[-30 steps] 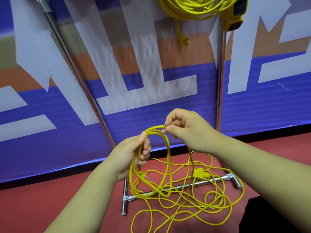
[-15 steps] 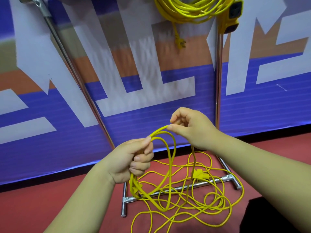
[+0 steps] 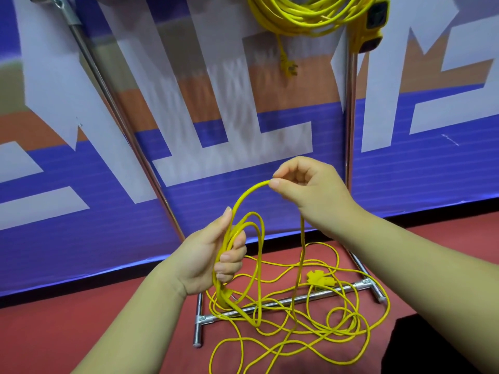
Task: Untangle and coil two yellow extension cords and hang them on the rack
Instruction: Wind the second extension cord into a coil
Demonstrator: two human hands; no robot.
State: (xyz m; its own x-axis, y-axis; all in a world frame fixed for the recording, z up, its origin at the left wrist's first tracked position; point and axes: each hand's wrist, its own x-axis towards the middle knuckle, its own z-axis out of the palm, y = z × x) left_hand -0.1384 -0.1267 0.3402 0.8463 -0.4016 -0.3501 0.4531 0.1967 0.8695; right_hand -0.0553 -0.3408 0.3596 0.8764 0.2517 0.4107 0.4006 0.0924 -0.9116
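One yellow cord (image 3: 302,17) hangs coiled at the top of the rack (image 3: 350,117), while the other cord (image 3: 318,279) sprawls tangled over the rack's base bar, a few loops lifted above it.

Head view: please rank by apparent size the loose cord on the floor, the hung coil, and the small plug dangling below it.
1. loose cord, the widest spread.
2. hung coil, though the frame's top edge crops it, so this rank is unsure.
3. dangling plug, clearly the smallest.

Blue and orange banner (image 3: 410,179) with big white letters along the red floor's (image 3: 67,333) far edge; dark shape (image 3: 437,346) at its near right corner.
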